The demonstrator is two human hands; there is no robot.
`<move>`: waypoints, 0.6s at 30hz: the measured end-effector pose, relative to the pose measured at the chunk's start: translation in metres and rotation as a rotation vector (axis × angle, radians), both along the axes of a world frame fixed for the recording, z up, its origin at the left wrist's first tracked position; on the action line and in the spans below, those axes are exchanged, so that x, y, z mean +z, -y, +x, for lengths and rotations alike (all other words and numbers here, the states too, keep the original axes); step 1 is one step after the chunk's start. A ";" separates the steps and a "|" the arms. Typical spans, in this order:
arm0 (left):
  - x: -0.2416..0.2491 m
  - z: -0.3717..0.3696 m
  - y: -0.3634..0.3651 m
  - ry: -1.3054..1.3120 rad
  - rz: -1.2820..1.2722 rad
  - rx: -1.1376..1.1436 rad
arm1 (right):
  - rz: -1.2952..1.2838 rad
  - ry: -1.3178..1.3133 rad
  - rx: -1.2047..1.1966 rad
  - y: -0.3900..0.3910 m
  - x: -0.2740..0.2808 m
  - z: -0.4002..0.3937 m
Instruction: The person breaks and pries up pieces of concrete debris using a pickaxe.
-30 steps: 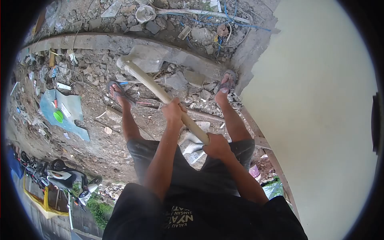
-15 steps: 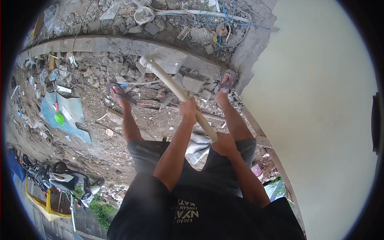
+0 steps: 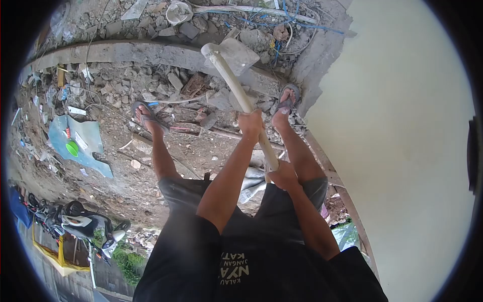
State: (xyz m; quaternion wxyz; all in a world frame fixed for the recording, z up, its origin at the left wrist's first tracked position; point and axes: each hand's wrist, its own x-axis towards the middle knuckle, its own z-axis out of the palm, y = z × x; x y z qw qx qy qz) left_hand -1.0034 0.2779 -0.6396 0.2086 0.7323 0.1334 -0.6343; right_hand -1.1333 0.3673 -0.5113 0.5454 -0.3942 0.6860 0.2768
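The whole swing has carried rightward and away from the body over the last second: the long pale wooden-handled hoe point(image 3: 246, 108), which a moment ago pointed toward the rubble in front of the left foot, now runs almost straight up the view between the person's legs, and its flat grey metal blade point(image 3: 236, 53) has travelled from the loose stones near the middle of the ground to the grey concrete ledge point(image 3: 126, 50) that crosses the top of the scene, close to the corner of the cream plastered wall point(image 3: 402, 151). The blade seems to be over or against that ledge; the wide-angle lens leaves it unclear whether it touches. With the handle turned, both arms have stretched out further. The left hand point(image 3: 250, 126), forward on the shaft, keeps a clenched grip around the wood about midway along, and the right hand point(image 3: 282, 173) stays closed over the butt end, nearer the dark shorts. The two feet in grey sandals point(image 3: 287, 103) have hardly shifted among the broken grey rubble point(image 3: 186, 83). Judging by this, the tool is at the far reach of a stroke and the work has moved toward the wall side of the heap. The teal sheet point(image 3: 83, 141) at left lies untouched.
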 end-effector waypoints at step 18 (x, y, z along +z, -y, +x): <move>0.000 -0.017 0.022 -0.046 0.140 0.242 | -0.009 -0.006 0.160 0.088 0.016 -0.027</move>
